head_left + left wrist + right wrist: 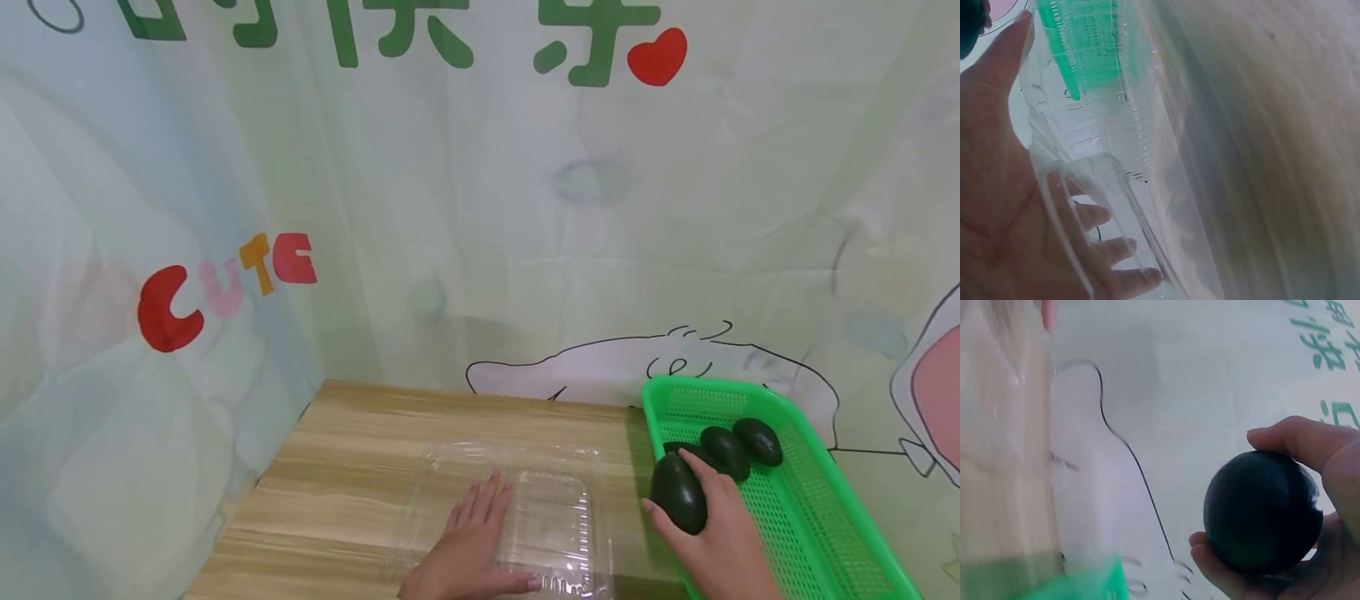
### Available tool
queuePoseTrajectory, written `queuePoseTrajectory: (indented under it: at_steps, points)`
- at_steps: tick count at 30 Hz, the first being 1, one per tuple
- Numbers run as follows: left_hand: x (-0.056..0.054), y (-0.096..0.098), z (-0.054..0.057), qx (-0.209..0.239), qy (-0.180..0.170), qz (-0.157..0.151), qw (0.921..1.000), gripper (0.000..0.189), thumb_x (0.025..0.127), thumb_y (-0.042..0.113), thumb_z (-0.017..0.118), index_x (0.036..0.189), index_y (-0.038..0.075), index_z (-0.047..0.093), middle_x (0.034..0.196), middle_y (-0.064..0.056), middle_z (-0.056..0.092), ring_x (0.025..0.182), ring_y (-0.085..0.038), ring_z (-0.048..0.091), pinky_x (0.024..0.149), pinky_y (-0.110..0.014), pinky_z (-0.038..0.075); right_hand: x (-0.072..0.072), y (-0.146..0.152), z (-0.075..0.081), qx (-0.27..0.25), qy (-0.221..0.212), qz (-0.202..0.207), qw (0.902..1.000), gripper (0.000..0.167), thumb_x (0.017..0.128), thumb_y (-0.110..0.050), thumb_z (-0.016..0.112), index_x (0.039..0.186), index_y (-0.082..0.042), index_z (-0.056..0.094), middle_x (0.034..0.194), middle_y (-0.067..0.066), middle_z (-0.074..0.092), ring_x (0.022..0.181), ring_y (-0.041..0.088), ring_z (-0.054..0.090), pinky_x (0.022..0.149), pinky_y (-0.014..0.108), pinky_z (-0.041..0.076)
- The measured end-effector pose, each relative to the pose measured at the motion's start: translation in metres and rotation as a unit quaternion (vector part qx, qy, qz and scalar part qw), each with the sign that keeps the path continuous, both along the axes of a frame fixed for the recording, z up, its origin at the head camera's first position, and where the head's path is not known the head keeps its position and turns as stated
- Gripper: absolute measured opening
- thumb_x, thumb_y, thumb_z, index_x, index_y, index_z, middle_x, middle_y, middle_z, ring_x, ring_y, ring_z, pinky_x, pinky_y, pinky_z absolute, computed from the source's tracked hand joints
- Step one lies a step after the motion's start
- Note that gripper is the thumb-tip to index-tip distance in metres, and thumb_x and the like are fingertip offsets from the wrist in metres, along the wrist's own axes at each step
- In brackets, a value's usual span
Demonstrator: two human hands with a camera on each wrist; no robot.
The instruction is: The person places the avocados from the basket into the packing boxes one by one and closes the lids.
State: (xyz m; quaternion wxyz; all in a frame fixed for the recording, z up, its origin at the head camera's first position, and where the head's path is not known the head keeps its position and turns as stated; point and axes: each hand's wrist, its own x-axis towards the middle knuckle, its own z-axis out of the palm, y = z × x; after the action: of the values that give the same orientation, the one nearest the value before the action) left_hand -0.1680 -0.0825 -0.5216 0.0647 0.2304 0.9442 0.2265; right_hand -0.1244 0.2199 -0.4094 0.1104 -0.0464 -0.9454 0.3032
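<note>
My right hand grips a dark green avocado, thumb on one side and fingers on the other. It holds the fruit above the left rim of a green plastic basket. Inside the basket lie more dark avocados, one partly hidden behind the held fruit. With fingers extended and spread, my left hand rests on a clear plastic container on the table. From the left wrist view, its transparent wall stands between the palm and the tabletop.
A wood-grain table carries both the container and the basket, which stands at the right side. Behind and to the left hangs a printed cloth with lettering and cartoon outlines, reaching down to the table's edges.
</note>
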Motion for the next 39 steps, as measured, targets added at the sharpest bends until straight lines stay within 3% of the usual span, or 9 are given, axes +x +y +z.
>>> queuePoseTrajectory:
  at_steps: [5, 10, 13, 23, 30, 36, 39]
  points:
    - [0.000, 0.000, 0.001, 0.003, 0.003, 0.002, 1.0000, 0.127, 0.073, 0.083, 0.066, 0.163, 0.008, 0.017, 0.170, -0.017, 0.008, 0.153, -0.047, 0.014, 0.118, -0.064, 0.023, -0.009, -0.029, -0.007, -0.032, -0.010, 0.012, 0.9994, 0.083, 0.084, -0.045, 0.081, 0.146, -0.002, 0.047, 0.134, 0.025, 0.056, 0.108, 0.036, 0.061, 0.079, 0.050, 0.055]
    - [0.000, 0.001, 0.002, 0.008, 0.000, 0.001, 1.0000, 0.126, 0.072, 0.081, 0.068, 0.162, 0.007, 0.020, 0.170, -0.017, 0.011, 0.152, -0.047, 0.017, 0.117, -0.066, 0.025, -0.017, -0.053, -0.024, -0.062, -0.035, 0.020, 0.9973, 0.085, 0.080, -0.045, 0.084, 0.144, -0.002, 0.050, 0.134, 0.022, 0.059, 0.104, 0.032, 0.063, 0.075, 0.046, 0.058]
    - [-0.001, 0.001, 0.002, 0.014, -0.009, 0.000, 0.9999, 0.125, 0.073, 0.080, 0.070, 0.162, 0.008, 0.020, 0.170, -0.018, 0.012, 0.152, -0.047, 0.018, 0.115, -0.067, 0.026, -0.019, -0.065, -0.035, -0.069, -0.028, 0.029, 0.9968, 0.083, 0.078, -0.043, 0.087, 0.143, -0.003, 0.052, 0.132, 0.019, 0.061, 0.104, 0.030, 0.065, 0.077, 0.044, 0.059]
    - [-0.004, 0.004, 0.000, 0.020, -0.027, 0.010, 0.9994, 0.128, 0.069, 0.079, 0.073, 0.162, 0.009, 0.020, 0.170, -0.016, 0.011, 0.153, -0.044, 0.018, 0.116, -0.067, 0.025, -0.027, -0.094, -0.053, -0.043, -0.045, 0.071, 0.9955, 0.082, 0.075, -0.045, 0.087, 0.137, -0.001, 0.057, 0.129, 0.017, 0.065, 0.108, 0.030, 0.064, 0.084, 0.049, 0.056]
    - [-0.002, 0.003, 0.002, 0.029, -0.025, 0.011, 0.9992, 0.126, 0.070, 0.076, 0.076, 0.161, 0.007, 0.022, 0.169, -0.017, 0.013, 0.152, -0.045, 0.018, 0.115, -0.067, 0.026, -0.031, -0.109, -0.070, -0.051, -0.038, 0.094, 0.9935, 0.071, 0.076, -0.032, 0.088, 0.131, 0.001, 0.059, 0.123, 0.018, 0.064, 0.104, 0.033, 0.064, 0.080, 0.050, 0.057]
    - [-0.003, 0.002, 0.001, 0.031, -0.033, 0.015, 0.9989, 0.128, 0.068, 0.079, 0.073, 0.161, 0.008, 0.022, 0.170, -0.017, 0.012, 0.151, -0.047, 0.019, 0.114, -0.069, 0.028, -0.029, -0.119, -0.082, -0.045, -0.076, 0.079, 0.9930, 0.067, 0.078, -0.034, 0.084, 0.131, -0.002, 0.059, 0.114, 0.017, 0.058, 0.087, 0.028, 0.062, 0.069, 0.048, 0.055]
    - [-0.003, 0.001, 0.001, 0.031, -0.031, 0.015, 0.9989, 0.129, 0.067, 0.079, 0.074, 0.161, 0.008, 0.022, 0.170, -0.017, 0.012, 0.151, -0.048, 0.019, 0.113, -0.069, 0.028, -0.030, -0.123, -0.085, -0.034, -0.099, 0.071, 0.9920, 0.067, 0.080, -0.037, 0.083, 0.131, -0.003, 0.059, 0.117, 0.017, 0.063, 0.090, 0.029, 0.064, 0.069, 0.049, 0.055]
